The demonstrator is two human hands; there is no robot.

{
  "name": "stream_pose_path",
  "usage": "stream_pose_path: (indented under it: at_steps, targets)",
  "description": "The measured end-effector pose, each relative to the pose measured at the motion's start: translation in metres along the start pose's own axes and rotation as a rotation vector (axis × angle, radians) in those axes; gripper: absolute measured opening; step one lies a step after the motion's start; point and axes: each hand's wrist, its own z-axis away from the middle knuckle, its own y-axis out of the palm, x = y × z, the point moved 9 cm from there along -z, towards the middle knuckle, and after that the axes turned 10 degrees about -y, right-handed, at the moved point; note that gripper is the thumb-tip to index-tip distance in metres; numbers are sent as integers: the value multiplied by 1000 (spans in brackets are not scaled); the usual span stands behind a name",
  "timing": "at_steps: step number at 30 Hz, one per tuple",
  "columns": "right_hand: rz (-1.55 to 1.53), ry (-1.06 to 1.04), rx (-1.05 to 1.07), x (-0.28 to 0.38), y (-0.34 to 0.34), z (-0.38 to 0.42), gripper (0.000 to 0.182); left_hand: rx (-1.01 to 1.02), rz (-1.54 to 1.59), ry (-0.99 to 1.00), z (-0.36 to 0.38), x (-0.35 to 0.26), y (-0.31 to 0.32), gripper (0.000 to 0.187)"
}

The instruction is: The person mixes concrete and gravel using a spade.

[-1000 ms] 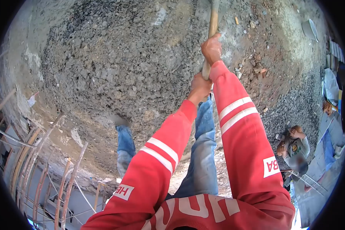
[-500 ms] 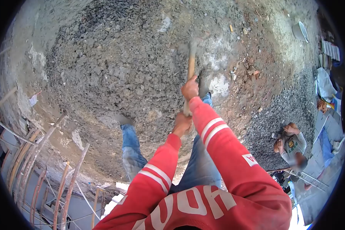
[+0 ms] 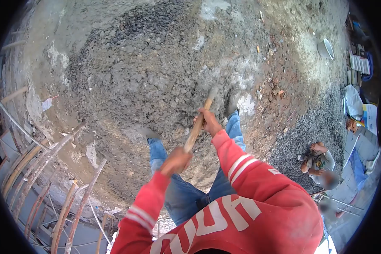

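Both my hands grip one wooden tool handle. My left hand is closed around its near end, by my knees. My right hand holds it higher up, toward the far end. The handle slants up and to the right into a wide heap of wet grey concrete mix. The tool's head is buried in the mix and hidden. I wear red sleeves with white stripes and blue jeans, and my feet stand in the mix.
Rusty rebar rods and timber lie along the left edge. A crushed gravel pile lies at right, with a crouching person beside it. A metal pan sits far right, near stacked blocks and bags.
The handle has swung down from overhead and toward me, and its head now sits in the mix. My arms have bent, and my left hand has dropped close to my knees.
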Motion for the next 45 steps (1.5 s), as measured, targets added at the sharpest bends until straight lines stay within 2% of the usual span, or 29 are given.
stream_pose_path:
  at_steps: [2,3,5,6,8,10,11,12,14,16,17,18,19,20,21,23,25,26,28,29,30,32,33,35,37,40,41,43,45]
  targets:
    - [-466,13,55,-5,33,19,24,-143,-245,45,70,31,-35,27]
    - [-498,-23,-4,-12,47,33,21,-363,-274,138,108,54,-58,28]
    - [-454,-1,-59,-38,92,84,17,-424,-285,84,162,94,-96,29]
    - [-373,50,-46,-51,116,109,15,-497,-331,62,170,118,-118,29]
    - [-473,122,131,-90,162,121,13,-578,-381,36,171,162,-145,29]
    - [-440,60,146,-84,179,129,13,-676,-408,20,151,206,-163,28]
    - [-399,-4,153,-72,184,131,12,-684,-330,85,131,227,-164,28]
    - [-405,10,154,-60,182,129,12,-710,-254,164,116,217,-156,29]
    - [-98,-298,171,18,158,109,14,-727,-130,268,80,167,-120,31]
    - [-83,-454,112,107,128,88,15,-688,-49,336,34,86,-82,34]
    - [-53,-689,102,157,114,69,20,-662,57,418,12,29,-64,37]
    - [34,-763,79,203,102,55,28,-683,56,525,-25,-8,-51,39]
    - [126,-912,43,246,92,40,38,-642,124,525,-56,-60,-39,41]
    - [328,-1071,-80,279,77,11,45,-675,123,644,-86,-109,-30,43]
    - [463,-1184,-163,310,69,-12,53,-604,188,683,-116,-160,-22,44]
    - [862,-1156,-362,341,52,-62,61,-541,273,689,-177,-240,-14,36]
    - [980,-1044,-396,351,39,-122,68,-669,181,695,-218,-286,-16,24]
    - [979,-1036,-385,346,31,-152,68,-675,180,683,-229,-286,-8,24]
    - [1166,-770,-258,307,21,-219,72,-591,256,351,-264,-261,0,21]
    - [1159,-766,-255,298,28,-210,72,-598,246,365,-250,-253,4,20]
    - [1178,-660,-243,275,31,-200,74,-599,245,362,-246,-235,5,20]
    - [1201,-541,-169,235,18,-181,80,-481,357,293,-260,-180,27,24]
    - [1193,-536,-91,203,19,-182,84,-549,273,272,-247,-156,30,24]
    - [1199,-476,-113,156,5,-167,94,-615,167,212,-214,-127,33,26]
    - [1184,-364,-108,105,-18,-151,97,-590,87,114,-189,-83,55,30]
    - [1247,-358,-117,52,-47,-117,83,-527,29,-79,-149,-48,79,42]
    - [1229,-319,-103,32,-58,-109,81,-540,45,-68,-143,-36,86,42]
    - [1265,-400,-68,-25,-81,-131,75,-434,27,-178,-150,-6,93,47]
    - [874,-182,54,-46,-89,-139,61,-385,6,-179,-121,-25,62,47]
